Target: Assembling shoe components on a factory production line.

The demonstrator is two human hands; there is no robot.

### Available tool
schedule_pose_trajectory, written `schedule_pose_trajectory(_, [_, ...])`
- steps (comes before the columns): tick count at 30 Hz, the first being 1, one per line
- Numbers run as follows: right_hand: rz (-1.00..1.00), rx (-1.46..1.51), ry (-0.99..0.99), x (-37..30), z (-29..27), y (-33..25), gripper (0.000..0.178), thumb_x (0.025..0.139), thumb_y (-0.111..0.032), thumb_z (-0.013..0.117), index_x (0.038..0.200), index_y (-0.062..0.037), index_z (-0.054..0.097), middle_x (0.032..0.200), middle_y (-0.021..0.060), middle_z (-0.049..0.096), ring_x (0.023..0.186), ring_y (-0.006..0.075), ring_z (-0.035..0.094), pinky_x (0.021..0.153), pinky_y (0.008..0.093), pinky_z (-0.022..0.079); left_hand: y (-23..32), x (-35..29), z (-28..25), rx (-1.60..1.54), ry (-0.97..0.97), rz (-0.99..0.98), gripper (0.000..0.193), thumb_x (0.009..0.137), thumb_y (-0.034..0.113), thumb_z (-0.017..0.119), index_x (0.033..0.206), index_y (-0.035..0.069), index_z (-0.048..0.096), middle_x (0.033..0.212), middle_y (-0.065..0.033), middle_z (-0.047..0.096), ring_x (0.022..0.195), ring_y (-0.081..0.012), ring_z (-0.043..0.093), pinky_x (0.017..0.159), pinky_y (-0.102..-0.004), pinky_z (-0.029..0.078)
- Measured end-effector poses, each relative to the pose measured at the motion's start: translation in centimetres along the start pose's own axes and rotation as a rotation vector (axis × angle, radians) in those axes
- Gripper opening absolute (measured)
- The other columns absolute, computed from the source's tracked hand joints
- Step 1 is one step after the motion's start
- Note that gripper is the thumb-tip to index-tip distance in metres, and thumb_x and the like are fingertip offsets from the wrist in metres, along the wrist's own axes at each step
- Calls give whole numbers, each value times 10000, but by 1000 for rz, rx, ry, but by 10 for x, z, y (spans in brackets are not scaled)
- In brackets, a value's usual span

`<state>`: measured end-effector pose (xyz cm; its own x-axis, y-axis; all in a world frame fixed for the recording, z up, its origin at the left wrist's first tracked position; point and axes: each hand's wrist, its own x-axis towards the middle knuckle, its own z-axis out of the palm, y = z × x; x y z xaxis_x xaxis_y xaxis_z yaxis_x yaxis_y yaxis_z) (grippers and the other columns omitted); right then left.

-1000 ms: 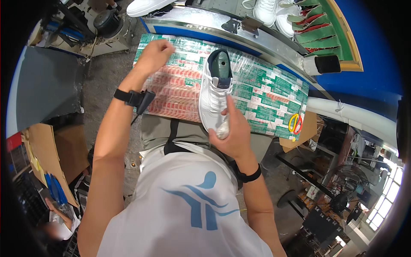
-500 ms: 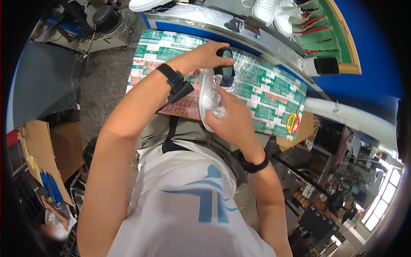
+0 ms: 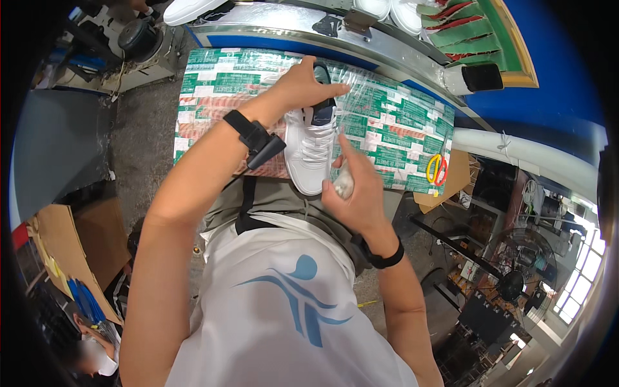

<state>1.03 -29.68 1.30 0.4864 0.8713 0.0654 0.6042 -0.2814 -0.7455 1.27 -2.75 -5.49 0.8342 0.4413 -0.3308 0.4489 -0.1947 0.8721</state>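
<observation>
While the left hand (image 3: 305,87) spans the far, heel end of the white shoe (image 3: 304,166), thumb and index finger widely parted, its firmness of grip cannot be told. Toe near, the shoe lies on a green-and-white wrapped board (image 3: 400,122); it is probably light, smooth, firm-soled, softer above, and best held at the heel. Rightward, the right hand (image 3: 363,195) curls around a pale wad (image 3: 345,183), index finger extended; yellow-and-red scissors (image 3: 436,169) lie farther right.

I have the left arm (image 3: 193,168) angled forward across the front, its hand (image 3: 302,85) with thumb and forefinger spread, other fingers hidden. The right arm (image 3: 401,293) is bent inward, its hand's (image 3: 362,193) forefinger extended forward, remaining fingers curled.
</observation>
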Motion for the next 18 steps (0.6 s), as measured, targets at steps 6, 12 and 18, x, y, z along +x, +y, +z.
schedule_pose_trajectory(6, [-74,-138,-21,23,-6,17,921,798,-234,877,1605,48,534,1062,184,708,945,364,714,835,451,585,-7,0,1,50,11,1,1070,805,460,874,1554,-161,428,1281,-319,676,1119,-394,734,923,-434,599])
schedule_pose_trajectory(12, [-269,-326,-230,35,-39,11,944,819,-280,875,1615,64,501,1043,206,689,943,391,694,851,477,568,-1,-18,-17,-99,-13,13,826,881,305,854,1497,-108,489,1043,-178,711,947,-242,726,811,-362,586])
schedule_pose_trajectory(18, [-174,-347,-494,14,-64,-33,943,839,-388,878,1569,95,526,1053,197,692,913,386,708,837,473,600,-8,-19,-27,-167,-30,8,784,948,201,803,1617,-9,452,1175,-106,737,1012,-166,705,894,-323,578])
